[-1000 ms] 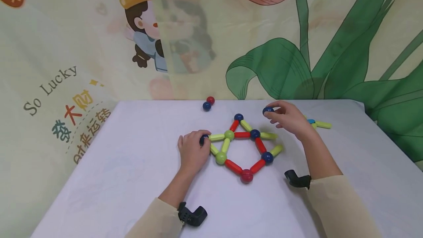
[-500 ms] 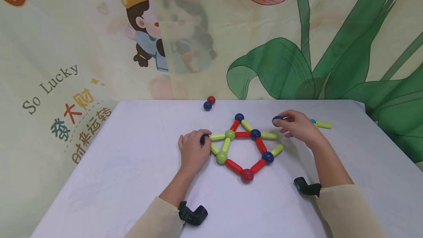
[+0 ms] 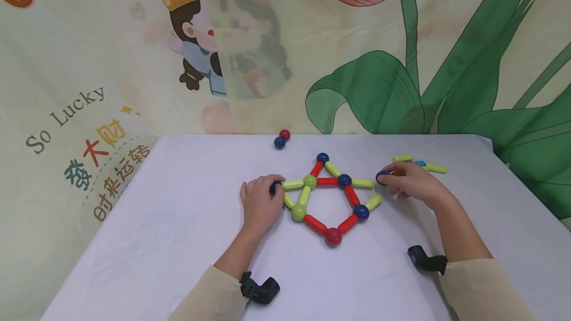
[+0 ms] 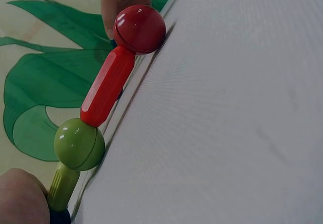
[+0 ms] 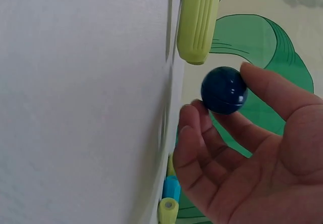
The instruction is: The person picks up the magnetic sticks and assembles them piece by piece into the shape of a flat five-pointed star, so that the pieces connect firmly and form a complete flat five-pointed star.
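Observation:
A flat frame of coloured rods and balls lies on the white table. At its left corner my left hand (image 3: 262, 204) grips a dark blue ball (image 3: 275, 188). My right hand (image 3: 417, 185) pinches a loose blue ball (image 5: 224, 90) between thumb and fingers, just off the free end of a yellow-green rod (image 3: 363, 183). Another yellow-green rod (image 3: 373, 202) sticks out from a blue ball (image 3: 361, 212) on the frame's right side. Nearest the front is a red ball (image 4: 140, 29), joined by a red rod (image 4: 108, 86) to a green ball (image 4: 79, 144).
Behind my right hand lie loose yellow-green rods (image 3: 436, 168) and a blue piece (image 3: 420, 163). A red ball (image 3: 284, 134) and a blue ball (image 3: 279, 142) sit together at the table's back edge. A printed cloth hangs behind the table (image 3: 156, 241).
My right hand has carried its blue ball right and nearer the front, to beside the rod's end. A loose yellow-green rod behind it has come into sight. The left hand stays put.

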`<action>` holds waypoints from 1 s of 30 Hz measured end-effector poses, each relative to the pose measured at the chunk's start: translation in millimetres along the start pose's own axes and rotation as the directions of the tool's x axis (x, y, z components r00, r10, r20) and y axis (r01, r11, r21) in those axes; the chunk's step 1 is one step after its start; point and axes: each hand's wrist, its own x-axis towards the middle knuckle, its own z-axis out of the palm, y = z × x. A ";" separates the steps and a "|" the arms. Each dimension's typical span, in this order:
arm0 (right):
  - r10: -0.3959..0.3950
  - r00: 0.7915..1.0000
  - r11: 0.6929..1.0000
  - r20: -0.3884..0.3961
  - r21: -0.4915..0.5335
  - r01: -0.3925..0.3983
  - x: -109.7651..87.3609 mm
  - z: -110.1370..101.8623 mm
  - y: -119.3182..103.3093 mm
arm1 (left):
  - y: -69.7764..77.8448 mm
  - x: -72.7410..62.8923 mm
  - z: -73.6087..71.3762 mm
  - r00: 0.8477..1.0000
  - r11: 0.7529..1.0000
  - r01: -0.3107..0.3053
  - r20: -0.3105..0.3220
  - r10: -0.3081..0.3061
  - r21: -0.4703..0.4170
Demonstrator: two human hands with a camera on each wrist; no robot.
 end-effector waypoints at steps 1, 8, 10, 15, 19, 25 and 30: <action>-0.003 1.000 1.000 0.011 0.001 0.003 -0.1 -0.3 1.7 | -0.2 0.1 0.1 1.000 1.000 0.002 0.001 -0.002 0.002; -0.037 0.998 0.999 0.051 -0.002 0.037 -0.1 -2.2 12.7 | -1.0 0.8 0.2 1.000 1.000 0.010 0.007 -0.010 -0.001; -0.032 0.998 0.999 0.060 -0.006 0.032 -0.5 -2.2 14.8 | -1.3 0.5 -0.3 1.000 1.000 0.011 0.007 -0.011 0.002; -0.020 0.996 1.000 0.088 -0.002 0.020 0.6 0.3 17.8 | -1.7 -0.8 -1.6 1.000 1.000 0.019 0.009 -0.019 0.003; -0.027 0.995 1.000 0.091 0.001 0.027 0.4 1.5 19.3 | -2.0 -1.1 -1.1 1.000 1.000 0.017 0.012 -0.017 0.000; -0.031 0.994 0.999 0.101 0.008 0.031 -1.5 1.5 21.2 | -3.4 -1.1 1.4 1.000 1.000 0.011 0.007 -0.011 0.001; -0.033 0.994 0.999 0.106 0.010 0.032 -2.4 0.9 22.7 | -3.0 -0.2 2.5 1.000 1.000 0.008 0.008 -0.008 -0.002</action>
